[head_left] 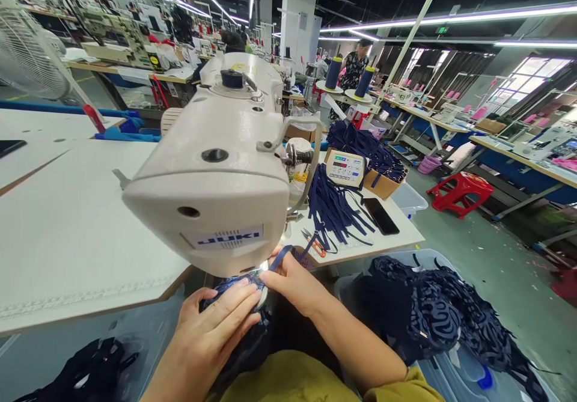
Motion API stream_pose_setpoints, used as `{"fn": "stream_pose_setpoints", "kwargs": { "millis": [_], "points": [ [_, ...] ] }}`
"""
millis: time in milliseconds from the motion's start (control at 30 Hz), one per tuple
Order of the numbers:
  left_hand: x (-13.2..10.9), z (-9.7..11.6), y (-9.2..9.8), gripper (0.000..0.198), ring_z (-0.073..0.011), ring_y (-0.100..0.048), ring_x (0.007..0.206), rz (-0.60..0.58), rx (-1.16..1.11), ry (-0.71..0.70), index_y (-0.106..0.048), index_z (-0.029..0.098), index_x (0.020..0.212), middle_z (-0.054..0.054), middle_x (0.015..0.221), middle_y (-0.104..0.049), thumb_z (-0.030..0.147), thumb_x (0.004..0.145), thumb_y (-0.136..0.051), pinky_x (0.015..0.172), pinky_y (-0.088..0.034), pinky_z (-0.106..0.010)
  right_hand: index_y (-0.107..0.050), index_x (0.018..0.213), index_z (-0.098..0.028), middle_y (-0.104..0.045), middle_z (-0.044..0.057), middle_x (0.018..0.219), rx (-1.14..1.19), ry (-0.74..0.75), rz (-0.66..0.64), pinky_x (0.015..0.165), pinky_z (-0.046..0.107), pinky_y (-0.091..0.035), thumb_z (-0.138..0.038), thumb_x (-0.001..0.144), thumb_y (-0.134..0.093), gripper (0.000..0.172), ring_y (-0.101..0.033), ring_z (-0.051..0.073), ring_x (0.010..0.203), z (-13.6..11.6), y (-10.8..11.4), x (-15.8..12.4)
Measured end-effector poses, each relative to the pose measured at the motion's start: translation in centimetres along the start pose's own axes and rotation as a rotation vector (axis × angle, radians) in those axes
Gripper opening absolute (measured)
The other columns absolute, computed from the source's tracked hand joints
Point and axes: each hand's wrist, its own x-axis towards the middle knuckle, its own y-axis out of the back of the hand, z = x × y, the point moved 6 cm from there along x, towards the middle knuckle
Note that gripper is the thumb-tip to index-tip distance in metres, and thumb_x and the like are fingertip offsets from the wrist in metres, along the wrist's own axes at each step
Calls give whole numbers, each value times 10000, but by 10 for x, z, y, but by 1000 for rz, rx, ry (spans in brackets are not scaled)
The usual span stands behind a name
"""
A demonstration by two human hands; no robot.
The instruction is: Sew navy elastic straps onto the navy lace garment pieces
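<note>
A white JUKI sewing machine fills the middle, its head hiding most of the needle area. Just under its front, a navy patterned garment with a pale rounded edge lies beneath my fingers. My left hand is closed over the garment, thumb at its left side and fingers laid together across the top. Close to the needle, my right hand pinches a navy strap between thumb and fingers, touching the garment's right edge. Beside it on the table lie thread snips with orange handles.
Loose navy straps, a control panel and a phone occupy the right tabletop. A cardboard box of straps stands behind. Garments heap over a bin at right; another bin sits lower left. A person stands farther back.
</note>
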Motion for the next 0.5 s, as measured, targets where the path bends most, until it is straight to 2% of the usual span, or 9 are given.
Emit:
{"fn": "stream_pose_setpoints", "kwargs": {
  "millis": [167, 233, 367, 500],
  "points": [
    [-2, -2, -4, 345, -124, -668, 959, 23, 51, 2, -548, 193, 1210, -10, 1064, -721, 209, 867, -584, 817, -410, -274, -516, 1023, -211, -476, -53, 774, 30, 0, 2, 729, 230, -392, -187, 783, -626, 266, -468, 100, 735, -3, -1, -2],
    [-2, -2, -5, 323, -117, -665, 965, 2, 63, -10, -545, 204, 1217, 0, 1069, -719, 241, 896, -536, 810, -414, -265, -527, 1035, -207, -495, -42, 797, 9, -10, -8, 711, 233, -404, -228, 805, -605, 244, -480, 103, 729, -5, 0, -1],
    [1, 1, -2, 384, -110, -672, 932, 47, 67, -36, -470, 242, 1318, 39, 1038, -726, 256, 935, -452, 817, -406, -266, -514, 991, -207, -521, -37, 789, -46, -7, 36, 680, 249, -451, -270, 793, -613, 229, -518, 111, 681, -9, 9, 6],
    [7, 3, 2, 458, -105, -677, 883, 85, 72, 34, -403, 288, 1377, 57, 990, -736, 218, 929, -466, 777, -376, -263, -497, 1012, -215, -595, 10, 954, -129, 65, 24, 799, 300, -491, -276, 772, -636, 284, -605, 154, 860, -14, 12, 16]
  ]
}}
